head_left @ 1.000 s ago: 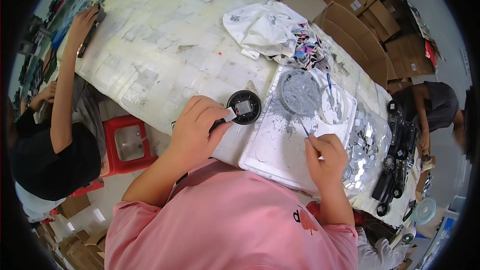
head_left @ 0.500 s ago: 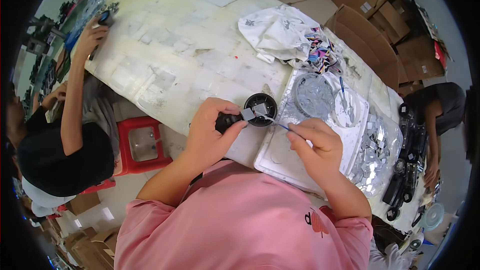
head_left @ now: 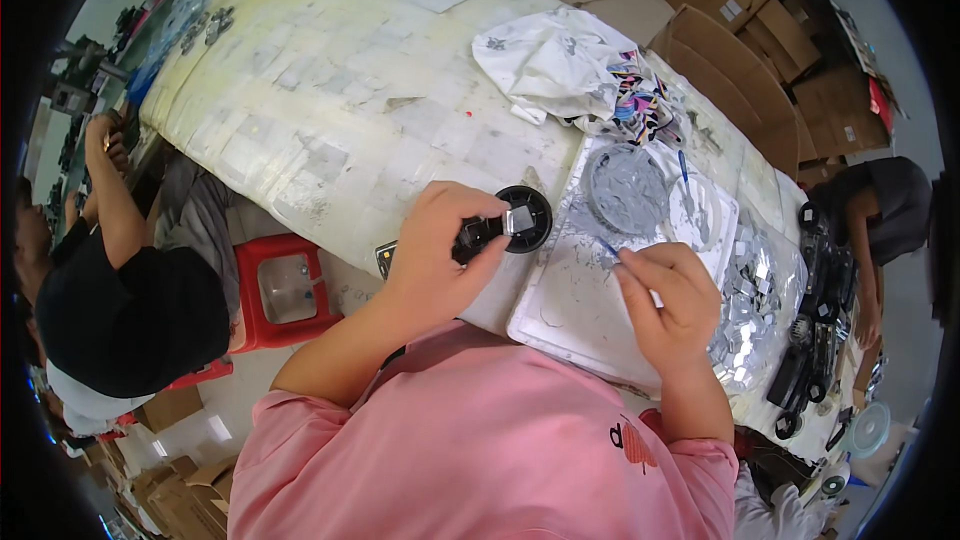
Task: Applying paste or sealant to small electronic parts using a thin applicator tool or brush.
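My left hand point(head_left: 440, 245) is closed around a dark, handle-like part point(head_left: 474, 237) at the table's near edge. By its fingertips sits a small silver square plate point(head_left: 519, 220), in front of a round black cup-like part point(head_left: 538, 206). I cannot tell whether these pieces are joined. Between its thumb and fingers my right hand point(head_left: 672, 302) pinches a thin blue stick point(head_left: 608, 246), its far end over the white tray point(head_left: 560, 325). A round dish of grey paste point(head_left: 628, 190) stands on that tray, just beyond the stick.
Beside the paste lies a white round lid point(head_left: 708, 215) with a blue-handled tool point(head_left: 684, 168). Right of the tray are a clear bag of silver plates point(head_left: 745, 315) and black parts point(head_left: 800, 365). A white cloth point(head_left: 545, 55) lies beyond. People sit left and right; a red stool point(head_left: 285, 290) stands left.
My right hand has drawn the stick away from the silver plate, rightward over the tray. My left hand has shifted slightly, tilting the plate. The left co-worker's hand has withdrawn from the table.
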A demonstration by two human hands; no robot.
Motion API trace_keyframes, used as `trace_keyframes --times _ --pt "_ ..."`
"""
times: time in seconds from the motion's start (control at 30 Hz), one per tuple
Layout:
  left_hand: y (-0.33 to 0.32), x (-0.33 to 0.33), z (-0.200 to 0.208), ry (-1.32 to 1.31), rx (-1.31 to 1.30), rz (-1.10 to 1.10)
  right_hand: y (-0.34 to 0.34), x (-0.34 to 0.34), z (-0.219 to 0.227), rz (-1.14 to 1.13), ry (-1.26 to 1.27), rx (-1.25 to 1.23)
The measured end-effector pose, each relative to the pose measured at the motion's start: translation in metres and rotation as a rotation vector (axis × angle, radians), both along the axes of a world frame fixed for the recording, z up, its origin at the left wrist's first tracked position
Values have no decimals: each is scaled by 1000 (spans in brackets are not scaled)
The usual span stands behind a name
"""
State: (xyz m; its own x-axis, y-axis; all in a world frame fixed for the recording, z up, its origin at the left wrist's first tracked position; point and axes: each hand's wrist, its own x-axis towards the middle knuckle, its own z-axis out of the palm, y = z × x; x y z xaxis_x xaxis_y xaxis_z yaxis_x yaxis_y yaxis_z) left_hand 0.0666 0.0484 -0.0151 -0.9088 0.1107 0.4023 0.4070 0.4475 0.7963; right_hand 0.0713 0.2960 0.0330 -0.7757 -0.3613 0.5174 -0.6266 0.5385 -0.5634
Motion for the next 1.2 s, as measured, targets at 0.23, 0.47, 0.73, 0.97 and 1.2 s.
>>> trace_keyframes --times 0.23,0.47,0.73,0.97,1.2 --pt "17 -14 19 281 -468 4 23 5 -8 -241 -98 -70" --pt "20 -11 11 324 -532 64 33 8 -16 -306 -110 -21" --pt "30 6 -1 307 -630 120 38 7 -28 -278 -33 123" --pt "18 12 -9 331 -663 64 39 10 -23 -207 -139 88" --pt "-2 14 11 157 -425 35 23 8 -11 -179 -697 -516"
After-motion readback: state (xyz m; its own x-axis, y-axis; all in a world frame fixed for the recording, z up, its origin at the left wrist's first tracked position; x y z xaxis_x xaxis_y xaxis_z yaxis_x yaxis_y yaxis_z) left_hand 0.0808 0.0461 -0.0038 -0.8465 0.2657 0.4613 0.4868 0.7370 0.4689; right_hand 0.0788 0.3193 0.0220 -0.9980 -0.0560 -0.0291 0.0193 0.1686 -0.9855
